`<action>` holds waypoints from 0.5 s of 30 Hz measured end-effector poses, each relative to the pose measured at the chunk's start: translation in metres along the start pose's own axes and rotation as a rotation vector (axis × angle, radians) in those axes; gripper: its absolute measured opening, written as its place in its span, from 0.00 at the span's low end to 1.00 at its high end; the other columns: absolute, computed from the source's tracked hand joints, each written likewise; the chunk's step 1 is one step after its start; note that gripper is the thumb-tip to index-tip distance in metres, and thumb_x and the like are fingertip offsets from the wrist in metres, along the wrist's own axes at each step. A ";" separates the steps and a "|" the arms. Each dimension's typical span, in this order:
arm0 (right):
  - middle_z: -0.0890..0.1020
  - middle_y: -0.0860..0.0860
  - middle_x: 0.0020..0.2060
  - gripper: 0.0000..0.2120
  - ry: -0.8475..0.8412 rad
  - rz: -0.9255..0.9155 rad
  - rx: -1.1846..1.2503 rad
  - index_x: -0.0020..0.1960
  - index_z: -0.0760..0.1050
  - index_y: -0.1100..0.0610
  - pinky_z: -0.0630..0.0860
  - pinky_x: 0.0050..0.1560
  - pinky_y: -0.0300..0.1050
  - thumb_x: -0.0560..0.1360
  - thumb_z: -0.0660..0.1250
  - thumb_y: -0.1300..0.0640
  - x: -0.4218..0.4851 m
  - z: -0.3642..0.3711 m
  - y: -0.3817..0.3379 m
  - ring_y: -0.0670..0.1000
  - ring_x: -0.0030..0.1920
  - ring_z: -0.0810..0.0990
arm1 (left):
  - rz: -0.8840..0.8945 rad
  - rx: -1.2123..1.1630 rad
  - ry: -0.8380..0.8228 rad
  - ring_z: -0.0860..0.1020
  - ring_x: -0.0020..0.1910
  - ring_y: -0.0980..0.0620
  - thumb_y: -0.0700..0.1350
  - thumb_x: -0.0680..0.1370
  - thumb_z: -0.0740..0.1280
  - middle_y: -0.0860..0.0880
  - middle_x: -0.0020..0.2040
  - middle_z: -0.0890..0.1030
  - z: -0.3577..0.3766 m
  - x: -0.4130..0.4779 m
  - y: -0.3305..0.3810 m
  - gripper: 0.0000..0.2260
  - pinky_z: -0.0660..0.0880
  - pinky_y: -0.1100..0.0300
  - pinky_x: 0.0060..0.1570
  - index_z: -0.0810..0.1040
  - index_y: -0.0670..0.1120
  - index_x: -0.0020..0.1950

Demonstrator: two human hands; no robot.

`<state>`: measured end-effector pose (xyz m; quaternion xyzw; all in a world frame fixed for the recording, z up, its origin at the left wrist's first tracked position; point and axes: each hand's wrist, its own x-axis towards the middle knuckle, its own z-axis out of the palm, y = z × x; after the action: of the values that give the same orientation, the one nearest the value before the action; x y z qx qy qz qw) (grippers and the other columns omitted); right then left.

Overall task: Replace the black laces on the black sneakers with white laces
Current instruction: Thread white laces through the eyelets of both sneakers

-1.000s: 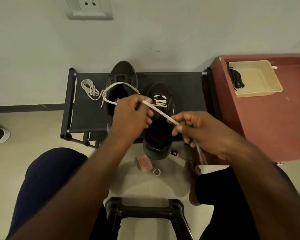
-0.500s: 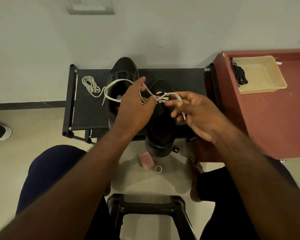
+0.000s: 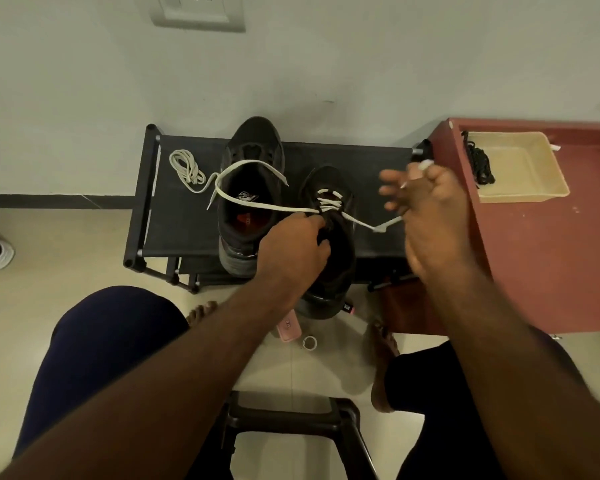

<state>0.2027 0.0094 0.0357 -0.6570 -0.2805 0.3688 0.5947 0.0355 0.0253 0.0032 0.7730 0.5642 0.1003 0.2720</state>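
As you sat with the black stool [image 3: 291, 420] between your knees, well in front of the black rack [image 3: 184, 220], a pink case [image 3: 289, 329] and a small white ring [image 3: 309, 342] lay on the floor just in front of that rack. Over the rack's front edge, your left hand [image 3: 293, 247] had its fingers curled onto the near sneaker [image 3: 342, 258] at the lacing; whether it also pinched the lace, I cannot tell. That sneaker stood on the rack, heel overhanging the front, toe toward the wall.

The white lace [image 3: 267, 204] crossed through its front eyelets. One end trailed left over the other sneaker [image 3: 253, 147], which stood beside it on the rack. The other end ran right to your right hand [image 3: 426, 209], raised over the rack's right end. That hand was blurred: some fingers were spread, yet the lace was caught among them, its tip showing above.

On the rack's left part lay a coiled lace [image 3: 186, 166]. Just right of the rack, a red table [image 3: 534, 254] carried a beige tray [image 3: 520, 188] with the black laces [image 3: 480, 164] bunched at its left rim.
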 end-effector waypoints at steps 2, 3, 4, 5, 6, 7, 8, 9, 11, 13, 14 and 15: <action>0.86 0.50 0.44 0.03 -0.138 -0.031 -0.244 0.50 0.75 0.54 0.76 0.42 0.37 0.82 0.64 0.59 -0.011 0.020 0.015 0.44 0.42 0.82 | 0.021 0.026 0.024 0.78 0.52 0.47 0.50 0.78 0.65 0.49 0.53 0.79 0.004 0.002 -0.001 0.12 0.77 0.53 0.49 0.80 0.50 0.60; 0.85 0.49 0.42 0.03 -0.179 -0.085 -0.377 0.48 0.77 0.55 0.76 0.44 0.36 0.80 0.66 0.59 -0.015 0.029 0.024 0.43 0.42 0.81 | 0.027 0.040 0.033 0.78 0.50 0.47 0.50 0.78 0.65 0.48 0.52 0.79 0.006 0.002 -0.002 0.11 0.76 0.53 0.47 0.81 0.49 0.58; 0.84 0.47 0.41 0.03 -0.197 -0.147 -0.482 0.46 0.79 0.56 0.75 0.45 0.35 0.79 0.68 0.59 -0.018 0.037 0.031 0.42 0.42 0.81 | 0.035 0.048 0.042 0.78 0.49 0.46 0.49 0.79 0.64 0.48 0.50 0.79 0.008 0.001 -0.003 0.10 0.75 0.53 0.44 0.81 0.48 0.56; 0.83 0.46 0.40 0.03 -0.197 -0.189 -0.554 0.45 0.80 0.57 0.75 0.46 0.35 0.78 0.70 0.59 -0.018 0.044 0.037 0.42 0.42 0.80 | 0.047 0.048 0.055 0.78 0.47 0.45 0.48 0.79 0.64 0.47 0.49 0.79 0.011 0.000 -0.004 0.10 0.74 0.52 0.43 0.81 0.47 0.55; 0.83 0.46 0.40 0.03 -0.195 -0.205 -0.604 0.45 0.81 0.57 0.76 0.47 0.36 0.77 0.70 0.60 -0.017 0.048 0.041 0.43 0.43 0.80 | 0.057 0.040 0.071 0.78 0.46 0.45 0.48 0.79 0.63 0.46 0.48 0.79 0.014 -0.002 -0.006 0.09 0.75 0.51 0.42 0.80 0.46 0.54; 0.84 0.48 0.41 0.02 -0.201 -0.209 -0.650 0.45 0.81 0.57 0.77 0.48 0.40 0.77 0.70 0.60 -0.014 0.052 0.044 0.46 0.45 0.81 | 0.061 0.026 0.091 0.78 0.45 0.44 0.47 0.79 0.63 0.46 0.47 0.79 0.016 -0.005 -0.007 0.09 0.74 0.50 0.41 0.80 0.45 0.53; 0.84 0.49 0.42 0.02 -0.217 -0.203 -0.707 0.46 0.81 0.57 0.79 0.50 0.45 0.77 0.70 0.61 -0.011 0.055 0.047 0.49 0.46 0.81 | 0.058 0.009 0.107 0.78 0.44 0.44 0.47 0.80 0.63 0.45 0.47 0.79 0.019 -0.007 -0.008 0.09 0.74 0.50 0.41 0.80 0.44 0.52; 0.84 0.51 0.43 0.02 -0.242 -0.204 -0.777 0.46 0.82 0.57 0.79 0.52 0.49 0.76 0.70 0.60 -0.010 0.056 0.047 0.51 0.47 0.81 | 0.053 -0.009 0.121 0.77 0.44 0.44 0.46 0.80 0.63 0.45 0.47 0.79 0.021 -0.009 -0.009 0.09 0.74 0.50 0.40 0.79 0.43 0.52; 0.84 0.52 0.45 0.02 -0.294 -0.226 -0.915 0.47 0.81 0.56 0.79 0.53 0.53 0.76 0.70 0.59 -0.008 0.056 0.046 0.53 0.48 0.81 | 0.034 -0.052 0.132 0.77 0.45 0.46 0.46 0.80 0.63 0.45 0.48 0.79 0.025 -0.013 -0.011 0.08 0.74 0.51 0.42 0.79 0.43 0.52; 0.84 0.54 0.44 0.03 -0.340 -0.260 -1.018 0.46 0.80 0.56 0.78 0.53 0.54 0.77 0.68 0.58 -0.012 0.055 0.038 0.54 0.48 0.80 | 0.011 -0.091 0.141 0.77 0.45 0.47 0.46 0.79 0.64 0.46 0.48 0.79 0.026 -0.016 -0.012 0.07 0.74 0.52 0.44 0.78 0.44 0.53; 0.83 0.54 0.44 0.04 -0.368 -0.273 -1.064 0.45 0.80 0.57 0.77 0.53 0.54 0.77 0.67 0.58 -0.013 0.055 0.035 0.55 0.49 0.79 | 0.001 -0.104 0.146 0.77 0.45 0.47 0.46 0.78 0.65 0.46 0.48 0.79 0.026 -0.016 -0.013 0.07 0.74 0.52 0.44 0.78 0.44 0.52; 0.83 0.54 0.44 0.05 -0.397 -0.284 -1.110 0.45 0.80 0.57 0.76 0.53 0.53 0.78 0.66 0.58 -0.015 0.055 0.031 0.55 0.49 0.78 | -0.008 -0.118 0.153 0.77 0.44 0.48 0.46 0.78 0.66 0.47 0.48 0.78 0.027 -0.017 -0.015 0.07 0.74 0.53 0.43 0.78 0.44 0.52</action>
<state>0.1472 0.0246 0.0066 -0.7439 -0.6215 0.1998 0.1428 0.0300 0.0044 -0.0240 0.7435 0.5796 0.1911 0.2734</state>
